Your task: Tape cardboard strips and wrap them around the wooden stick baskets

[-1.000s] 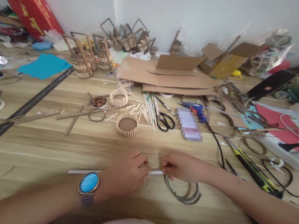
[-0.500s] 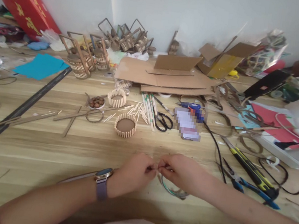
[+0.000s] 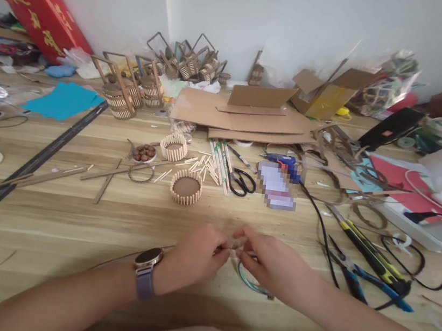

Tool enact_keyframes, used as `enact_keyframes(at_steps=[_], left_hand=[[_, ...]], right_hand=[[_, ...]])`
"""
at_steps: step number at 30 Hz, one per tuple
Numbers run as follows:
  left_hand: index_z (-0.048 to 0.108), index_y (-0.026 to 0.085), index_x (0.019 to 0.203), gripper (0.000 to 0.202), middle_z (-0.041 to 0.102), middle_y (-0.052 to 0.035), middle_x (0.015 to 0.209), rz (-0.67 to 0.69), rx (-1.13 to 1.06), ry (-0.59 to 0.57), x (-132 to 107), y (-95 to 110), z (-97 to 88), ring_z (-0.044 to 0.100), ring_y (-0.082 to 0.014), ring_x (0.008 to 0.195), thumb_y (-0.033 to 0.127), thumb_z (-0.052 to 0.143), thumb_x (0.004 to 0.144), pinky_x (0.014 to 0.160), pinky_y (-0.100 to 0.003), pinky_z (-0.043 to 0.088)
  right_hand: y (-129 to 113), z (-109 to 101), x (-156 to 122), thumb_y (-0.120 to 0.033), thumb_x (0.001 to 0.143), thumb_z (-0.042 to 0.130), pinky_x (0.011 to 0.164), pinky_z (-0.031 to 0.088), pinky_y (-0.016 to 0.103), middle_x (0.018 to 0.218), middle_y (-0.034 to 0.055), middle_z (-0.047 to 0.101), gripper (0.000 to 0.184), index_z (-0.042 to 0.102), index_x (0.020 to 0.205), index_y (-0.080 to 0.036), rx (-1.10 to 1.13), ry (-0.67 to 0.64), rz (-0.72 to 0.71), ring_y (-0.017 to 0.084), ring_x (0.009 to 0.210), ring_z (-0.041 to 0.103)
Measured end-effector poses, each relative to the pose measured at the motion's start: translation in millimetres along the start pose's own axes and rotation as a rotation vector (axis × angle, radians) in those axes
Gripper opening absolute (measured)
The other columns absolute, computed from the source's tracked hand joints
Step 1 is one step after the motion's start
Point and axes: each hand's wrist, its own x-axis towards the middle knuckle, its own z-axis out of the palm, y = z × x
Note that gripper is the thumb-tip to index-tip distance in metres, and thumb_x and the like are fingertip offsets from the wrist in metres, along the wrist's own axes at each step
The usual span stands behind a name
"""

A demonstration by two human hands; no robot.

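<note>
Near the front middle of the table my left hand (image 3: 201, 255) pinches a thin brown strip (image 3: 123, 257), whose length trails left behind the wrist. My right hand (image 3: 277, 262) meets it fingertip to fingertip, its thumb and curled fingers around the strip's small end, which is blurred. Below the right hand lies a loop of greenish wire or cord (image 3: 250, 284), partly covered by the palm. Beyond the hands stands a small round tub (image 3: 186, 187) with a brown base and a fence of short wooden sticks. A second stick-fenced ring (image 3: 173, 147) is behind it.
Black-handled scissors (image 3: 243, 182), loose sticks (image 3: 204, 166) and a blue glue gun (image 3: 287, 160) lie ahead. Pliers (image 3: 357, 270) and a yellow-black cutter (image 3: 372, 250) are at the right, near a black cable (image 3: 321, 222). Cardboard sheets (image 3: 243, 119) and finished little buckets (image 3: 119, 100) stand farther back.
My right thumb and fingers have parted slightly and shifted at the strip's end. My left hand keeps its pinch. The view has moved very little.
</note>
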Motion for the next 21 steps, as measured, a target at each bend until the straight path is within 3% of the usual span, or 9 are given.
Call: enact_keyframes(at_steps=[3, 9, 16, 21], left_hand=[[0.057, 0.017, 0.06, 0.025, 0.058, -0.0004, 0.063, 0.029, 0.009, 0.004, -3.4, 1.4, -0.9, 0.049, -0.0146, 0.061, 0.018, 0.054, 0.085, 0.058, -0.026, 0.032], [0.058, 0.018, 0.065, 0.022, 0.061, 0.0004, 0.066, 0.075, 0.032, 0.021, -10.7, 6.2, -6.7, 0.051, -0.0151, 0.067, 0.015, 0.053, 0.086, 0.062, -0.026, 0.033], [0.056, 0.018, 0.062, 0.023, 0.062, 0.0004, 0.064, 0.073, 0.079, 0.021, -14.1, 12.2, -11.6, 0.051, -0.0148, 0.064, 0.013, 0.053, 0.085, 0.059, -0.026, 0.031], [0.065, 0.019, 0.077, 0.024, 0.072, -0.0046, 0.082, -0.019, 0.129, -0.055, -18.8, 9.7, -16.5, 0.061, -0.0192, 0.074, 0.019, 0.047, 0.091, 0.065, -0.028, 0.038]], right_hand=[[0.9, -2.1, -0.8, -0.021, 0.088, 0.047, 0.066, 0.044, 0.027, 0.091, 0.0079, 0.075, 0.032, 0.057, 0.119, -0.018, 0.011, -0.004, -0.024, 0.02, 0.079, 0.069], [-4.4, -6.9, -2.8, -0.017, 0.088, 0.046, 0.059, 0.035, 0.024, 0.084, 0.0019, 0.073, 0.022, 0.067, 0.09, -0.023, -0.102, -0.032, -0.115, 0.018, 0.073, 0.066], [-13.9, -8.4, -6.1, -0.02, 0.087, 0.051, 0.055, 0.028, 0.024, 0.077, 0.0016, 0.072, 0.015, 0.064, 0.082, -0.022, -0.205, -0.023, -0.088, 0.018, 0.069, 0.065], [-19.6, -14.7, -5.6, -0.017, 0.085, 0.051, 0.052, 0.022, 0.025, 0.069, 0.0007, 0.07, 0.016, 0.062, 0.075, -0.022, -0.26, -0.027, -0.039, 0.015, 0.06, 0.06]])
